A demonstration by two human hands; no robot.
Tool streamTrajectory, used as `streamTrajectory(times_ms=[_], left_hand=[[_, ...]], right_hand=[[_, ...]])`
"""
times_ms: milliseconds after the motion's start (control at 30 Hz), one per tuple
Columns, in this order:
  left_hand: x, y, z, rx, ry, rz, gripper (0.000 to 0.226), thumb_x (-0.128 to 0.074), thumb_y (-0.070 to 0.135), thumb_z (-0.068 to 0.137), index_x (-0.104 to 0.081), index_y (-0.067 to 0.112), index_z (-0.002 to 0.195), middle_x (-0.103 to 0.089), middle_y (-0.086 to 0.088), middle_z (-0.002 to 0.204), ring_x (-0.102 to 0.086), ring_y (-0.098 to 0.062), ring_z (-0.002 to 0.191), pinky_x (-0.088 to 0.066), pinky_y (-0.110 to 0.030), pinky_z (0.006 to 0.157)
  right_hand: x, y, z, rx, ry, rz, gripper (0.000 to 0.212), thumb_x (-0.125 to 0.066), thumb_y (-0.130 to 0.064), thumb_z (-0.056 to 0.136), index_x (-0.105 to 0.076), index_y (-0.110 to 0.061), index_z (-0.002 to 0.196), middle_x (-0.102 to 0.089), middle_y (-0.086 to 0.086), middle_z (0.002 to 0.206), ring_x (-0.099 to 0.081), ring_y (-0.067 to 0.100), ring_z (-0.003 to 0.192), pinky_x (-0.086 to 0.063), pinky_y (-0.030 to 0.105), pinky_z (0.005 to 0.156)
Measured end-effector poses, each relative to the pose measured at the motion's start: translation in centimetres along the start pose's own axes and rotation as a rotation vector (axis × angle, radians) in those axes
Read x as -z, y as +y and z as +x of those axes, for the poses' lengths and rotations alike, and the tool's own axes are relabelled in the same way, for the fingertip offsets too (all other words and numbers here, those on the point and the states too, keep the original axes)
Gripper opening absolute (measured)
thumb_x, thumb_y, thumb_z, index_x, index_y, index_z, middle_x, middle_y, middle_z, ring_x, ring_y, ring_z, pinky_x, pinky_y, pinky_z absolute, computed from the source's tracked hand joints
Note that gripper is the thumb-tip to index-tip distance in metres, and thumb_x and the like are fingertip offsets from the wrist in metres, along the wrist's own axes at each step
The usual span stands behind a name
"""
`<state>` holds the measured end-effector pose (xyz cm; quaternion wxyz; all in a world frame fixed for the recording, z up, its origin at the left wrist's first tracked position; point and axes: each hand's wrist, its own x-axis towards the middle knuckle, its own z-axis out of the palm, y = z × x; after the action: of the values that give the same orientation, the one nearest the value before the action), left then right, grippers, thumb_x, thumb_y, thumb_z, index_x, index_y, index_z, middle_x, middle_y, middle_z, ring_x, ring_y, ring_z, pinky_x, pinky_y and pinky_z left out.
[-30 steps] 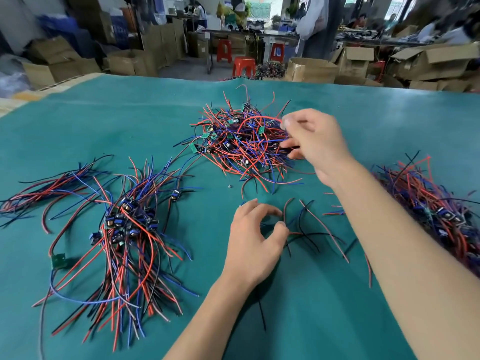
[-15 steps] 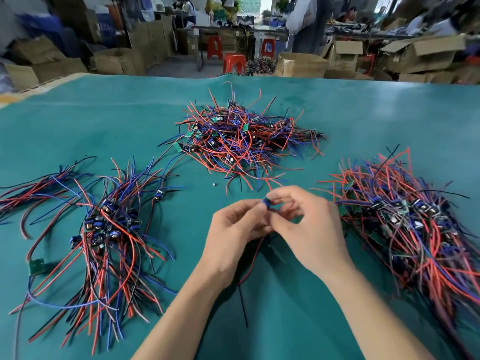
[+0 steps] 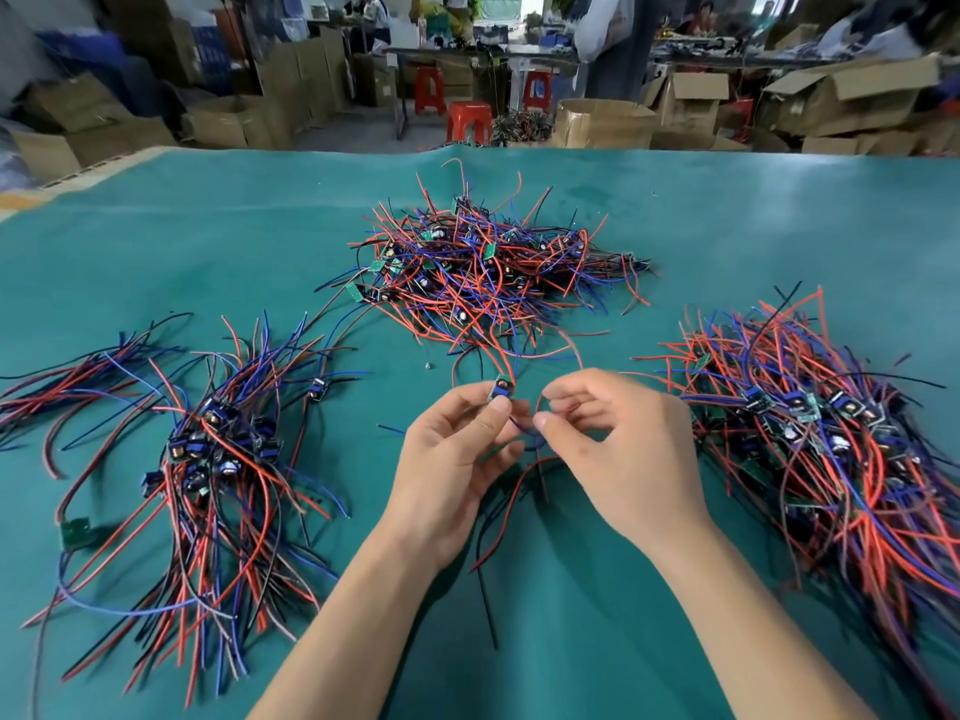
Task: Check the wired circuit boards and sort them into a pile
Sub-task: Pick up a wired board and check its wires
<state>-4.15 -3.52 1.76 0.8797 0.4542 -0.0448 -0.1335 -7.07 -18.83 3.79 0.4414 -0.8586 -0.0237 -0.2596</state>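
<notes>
My left hand (image 3: 451, 459) pinches a small wired circuit board (image 3: 501, 391) between thumb and forefinger above the green table mat (image 3: 208, 241). My right hand (image 3: 618, 449) is just to its right, with curled fingers pinching the board's wires (image 3: 524, 433), which hang down between the hands. A tangled heap of wired boards (image 3: 483, 272) lies straight ahead. A laid-out pile of boards (image 3: 218, 449) with red, blue and black wires sits to the left. Another pile (image 3: 831, 433) lies to the right.
A loose green board (image 3: 78, 530) lies at the left pile's edge, and a tiny screw-like speck (image 3: 428, 364) sits ahead of my hands. Cardboard boxes (image 3: 602, 122), red stools (image 3: 467, 119) and people stand beyond the table's far edge.
My right hand came back from the far heap with a board and met my left hand. Both hands now hold it, slightly apart, with the wires stretched between them.
</notes>
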Motion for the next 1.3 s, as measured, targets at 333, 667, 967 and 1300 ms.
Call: streamTrajectory(times_ms=[333,667,967,1300], left_hand=[[0.4,0.4,0.2,0.039,-0.047,-0.064,0.02,-0.061,0.018,0.089,-0.058,0.012,0.108,-0.065,-0.007,0.084,-0.059,-0.017,0.063,-0.053,-0.03,0.065],[0.0,-0.2,-0.1,0.044,-0.252,0.038,0.009,-0.065,0.02,0.09,-0.072,0.015,0.088,-0.059,-0.006,0.074,-0.034,-0.005,0.045,-0.031,-0.02,0.05],[0.1,-0.6,-0.2,0.126,-0.294,0.191,0.018,-0.062,0.023,0.091,-0.072,0.008,0.087,-0.072,-0.015,0.084,-0.035,-0.007,0.04,-0.027,-0.021,0.049],[0.3,-0.8,0.1,0.173,-0.376,0.246,0.02,-0.062,0.018,0.093,-0.071,0.003,0.086,-0.068,-0.018,0.076,-0.026,-0.007,0.037,-0.02,-0.019,0.043]], right_hand=[[1.0,-1.9,-0.1,-0.321,-0.478,0.531,0.009,-0.071,-0.021,0.082,-0.077,-0.016,0.086,-0.077,0.012,0.078,-0.061,0.021,0.042,-0.047,0.026,0.044],[0.7,-0.2,0.6,-0.421,-0.203,0.562,0.01,-0.075,-0.027,0.088,-0.082,-0.02,0.09,-0.076,0.001,0.085,-0.059,0.009,0.073,-0.041,0.024,0.06],[0.5,0.5,0.8,-0.531,-0.098,0.771,0.029,-0.082,-0.024,0.069,-0.081,-0.007,0.092,-0.074,0.011,0.082,-0.059,0.019,0.07,-0.039,0.03,0.065],[1.8,2.4,1.9,-0.331,0.309,0.538,0.017,-0.079,-0.004,0.084,-0.078,-0.019,0.076,-0.074,-0.008,0.07,-0.059,0.003,0.06,-0.047,0.015,0.055]])
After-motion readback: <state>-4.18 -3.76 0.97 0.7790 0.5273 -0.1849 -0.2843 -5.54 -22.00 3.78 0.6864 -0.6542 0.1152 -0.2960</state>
